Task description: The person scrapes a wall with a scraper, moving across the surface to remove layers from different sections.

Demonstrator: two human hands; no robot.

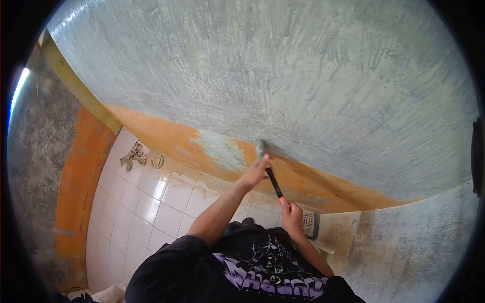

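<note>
A tool with a black handle [274, 182] and a blurred greyish head [261, 147] is held against the wall, its head near the line where grey surface [262, 86] meets the orange band [161, 129]. My left hand [256, 172] is closed around the upper part, close to the head. Lower down, at the reddish end of the handle, my right hand [291, 214] grips it. Left of the tool, a pale, bluish patch [222, 149] interrupts the orange.
White floor tiles [144, 207] lie below the wall, with a crumpled rag [135, 155] and a ring-shaped item [157, 161] near the left corner. A dark-edged tray [309, 224] is beside my right forearm. Another grey and orange wall [76, 177] rises at left.
</note>
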